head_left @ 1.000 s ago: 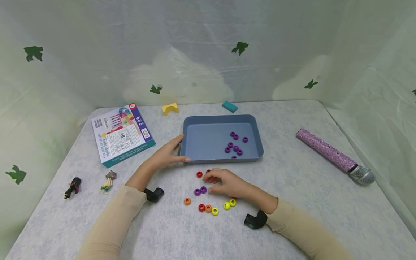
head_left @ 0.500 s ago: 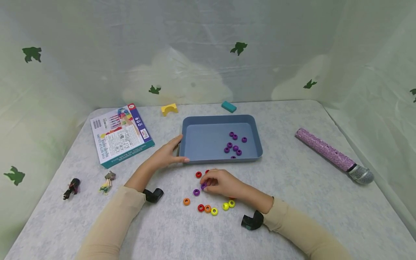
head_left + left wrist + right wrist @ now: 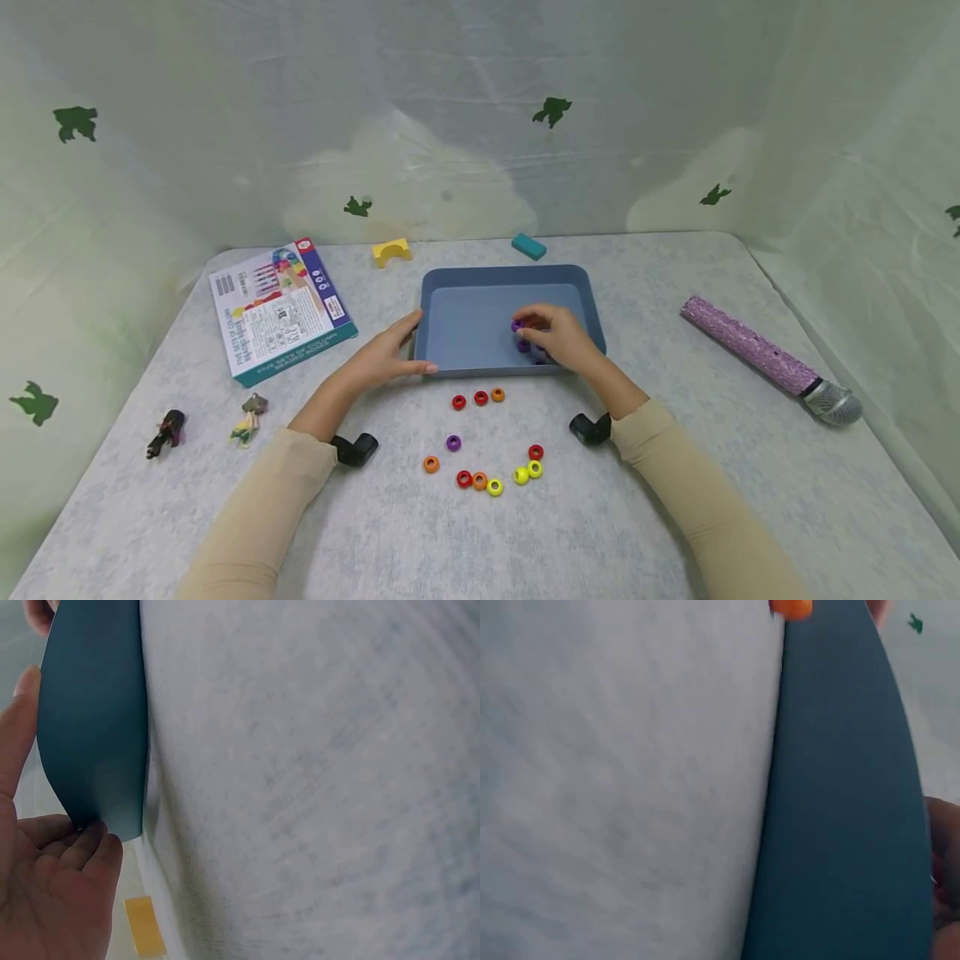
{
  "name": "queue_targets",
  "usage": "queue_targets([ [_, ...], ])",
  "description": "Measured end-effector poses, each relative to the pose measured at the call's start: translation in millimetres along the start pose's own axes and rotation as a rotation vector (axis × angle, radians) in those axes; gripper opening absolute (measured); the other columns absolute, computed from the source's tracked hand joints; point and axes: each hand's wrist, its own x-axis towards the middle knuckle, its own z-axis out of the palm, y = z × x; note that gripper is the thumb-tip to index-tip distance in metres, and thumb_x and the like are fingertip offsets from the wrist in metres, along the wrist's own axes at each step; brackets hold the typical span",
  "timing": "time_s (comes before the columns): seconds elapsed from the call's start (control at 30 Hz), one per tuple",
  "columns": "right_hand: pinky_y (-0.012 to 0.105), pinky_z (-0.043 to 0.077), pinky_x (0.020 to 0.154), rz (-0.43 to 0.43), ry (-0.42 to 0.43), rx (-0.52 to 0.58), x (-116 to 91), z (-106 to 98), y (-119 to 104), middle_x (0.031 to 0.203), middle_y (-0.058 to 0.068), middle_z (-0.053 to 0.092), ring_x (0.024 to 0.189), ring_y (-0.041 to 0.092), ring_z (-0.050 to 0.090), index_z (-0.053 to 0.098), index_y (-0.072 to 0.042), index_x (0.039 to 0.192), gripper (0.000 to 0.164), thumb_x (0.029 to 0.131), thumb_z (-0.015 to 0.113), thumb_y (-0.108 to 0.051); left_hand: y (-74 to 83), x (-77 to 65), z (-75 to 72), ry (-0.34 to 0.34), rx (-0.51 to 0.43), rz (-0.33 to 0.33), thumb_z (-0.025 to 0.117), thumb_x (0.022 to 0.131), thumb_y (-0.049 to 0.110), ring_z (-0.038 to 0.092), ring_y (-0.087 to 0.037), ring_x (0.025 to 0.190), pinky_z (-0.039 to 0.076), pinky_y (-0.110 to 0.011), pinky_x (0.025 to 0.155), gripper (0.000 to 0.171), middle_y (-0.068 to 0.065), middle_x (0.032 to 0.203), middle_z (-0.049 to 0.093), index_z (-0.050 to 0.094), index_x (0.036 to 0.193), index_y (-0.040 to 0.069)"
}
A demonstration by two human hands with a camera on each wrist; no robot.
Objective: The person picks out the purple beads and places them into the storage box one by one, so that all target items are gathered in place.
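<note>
A shallow blue tray [image 3: 491, 371] stands on the table. My left hand [image 3: 384, 357] holds its near left corner, thumb at the front rim and fingers against the left wall; the left wrist view shows this hand [image 3: 64, 881] on the tray wall [image 3: 94, 720]. My right hand [image 3: 558, 335] is over the tray's right half, pinching a purple bead [image 3: 517, 326] between thumb and fingers. Below it other purple beads [image 3: 522, 346] lie in the tray, mostly hidden by the hand. A single purple bead [image 3: 453, 443] lies on the table in front.
Red beads [image 3: 481, 398], orange beads [image 3: 431, 464] and yellow beads [image 3: 521, 476] lie before the tray. A boxed set [image 3: 281, 312] and two small figures [image 3: 167, 433] are left, a glittery microphone [image 3: 772, 358] right. A yellow block [image 3: 392, 252] and teal block [image 3: 528, 246] stand behind.
My right hand picked up a purple bead from the table and carried it up and right, over the tray. My left hand has stayed at the tray's corner.
</note>
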Motion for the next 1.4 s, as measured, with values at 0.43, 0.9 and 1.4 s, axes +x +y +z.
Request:
queue_targets([
  [0.43, 0.028, 0.043, 0.068, 0.132, -0.105, -0.182, 19, 0, 17, 0.083, 0.000, 0.057, 0.076, 0.012, 0.052, 0.061, -0.011, 0.095, 0.018, 0.078, 0.057, -0.014, 0.7, -0.1, -1.0, -0.010, -0.002, 0.002, 0.063, 0.064, 0.047, 0.011, -0.021, 0.122, 0.018, -0.036, 0.097, 0.098, -0.004, 0.137, 0.005, 0.004, 0.134, 0.013],
  [0.9, 0.033, 0.041, 0.078, -0.159, -0.113, -0.012, -13, 10, -32, 0.104, 0.008, 0.052, 0.094, 0.022, 0.048, 0.052, -0.008, 0.107, 0.035, 0.077, 0.058, -0.023, -1.3, 0.6, -0.2, -0.002, -0.009, 0.005, 0.065, 0.065, 0.042, 0.011, -0.020, 0.122, 0.018, -0.036, 0.097, 0.096, -0.003, 0.137, 0.006, 0.005, 0.134, 0.012],
  [1.4, 0.018, 0.040, 0.077, -0.256, -0.502, -0.029, -52, 78, -47, 0.101, -0.006, 0.052, 0.089, 0.007, 0.047, 0.053, -0.014, 0.106, 0.032, 0.076, 0.059, -0.026, -1.5, 0.5, -0.1, -0.001, -0.009, 0.021, 0.063, 0.066, 0.044, 0.014, -0.021, 0.122, 0.020, -0.036, 0.096, 0.095, -0.004, 0.137, 0.007, 0.006, 0.134, 0.011],
])
